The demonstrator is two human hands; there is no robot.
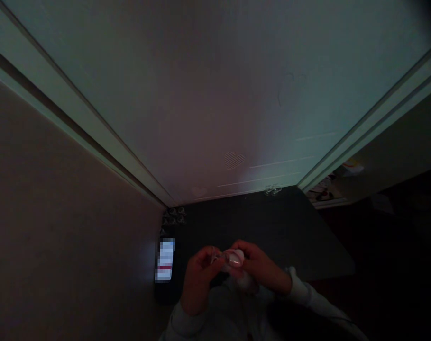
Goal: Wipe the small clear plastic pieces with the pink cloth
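In dim light, both of my hands meet in front of my body, above the near edge of a dark tabletop [251, 227]. My left hand [201, 274] is closed, its thumb and fingers pinching a small clear, shiny piece [214, 257]. Around a rounded, pale pinkish object with a glossy face [235, 258] the fingers of my right hand [260, 265] are curled. The two things touch or nearly touch; darkness hides their exact kind. Something pale, too dim to name, shows just below the hands.
At the left of the tabletop lies a lit phone [164, 260], its screen blurred. Several small clear pieces [173, 216] sit in the back left corner, with another clear cluster [273, 190] along the back. A pale panel [208, 94] with heart shapes rises behind; a brownish wall [69, 203] borders the left.
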